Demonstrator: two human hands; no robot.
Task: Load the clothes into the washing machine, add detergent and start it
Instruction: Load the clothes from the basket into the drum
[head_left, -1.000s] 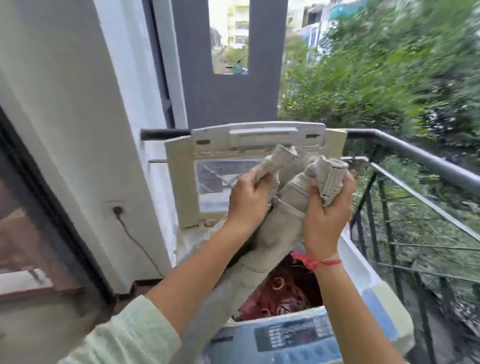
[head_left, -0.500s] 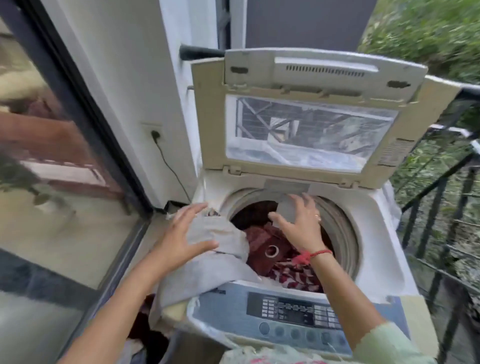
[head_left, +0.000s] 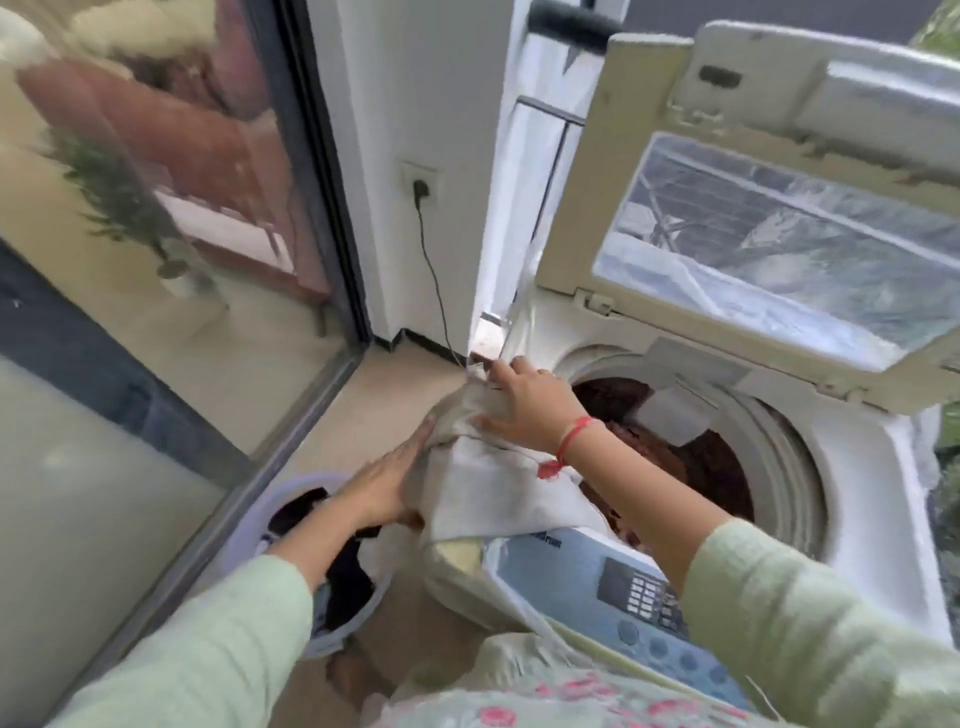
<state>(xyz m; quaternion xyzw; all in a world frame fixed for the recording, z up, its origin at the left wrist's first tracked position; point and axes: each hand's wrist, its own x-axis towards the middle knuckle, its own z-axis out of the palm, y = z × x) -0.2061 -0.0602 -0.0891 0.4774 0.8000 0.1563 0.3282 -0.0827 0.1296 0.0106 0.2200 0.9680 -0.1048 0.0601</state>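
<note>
Pale green sleeves on both arms at the bottom edge. Washing machine (head_left: 862, 525) is a top loader. Its control panel (head_left: 641, 592) is nearest the camera, under the right forearm.

Laundry basket (head_left: 291, 486) sits on the floor just left of the machine, with dark clothes (head_left: 348, 571) inside.

Grey-white cloth (head_left: 493, 478) is draped over the machine's front-left corner. Part of it is on the top deck and part hangs down the outside. It is not in the drum.

Left hand (head_left: 389, 478): fingers straight and together, palm pressed flat against the cloth's left side, nothing gripped.

Right hand (head_left: 530, 400): palm down on the bunched top of the cloth, fingers reaching over its far edge. Motion blur, so I cannot tell whether it is pinching the fabric or just pressing on it. Red thread band (head_left: 574, 436) on that wrist.

Drum (head_left: 789, 457) is open, with maroon clothes (head_left: 701, 457) already inside, just right of the right hand.

Lid (head_left: 644, 171) is tilted up at the back, and its window shows reflections.

Further back, a wall socket (head_left: 420, 182) has a plug in it, with a black cable running down to the floor. Glass door (head_left: 156, 312) is on the left.
</note>
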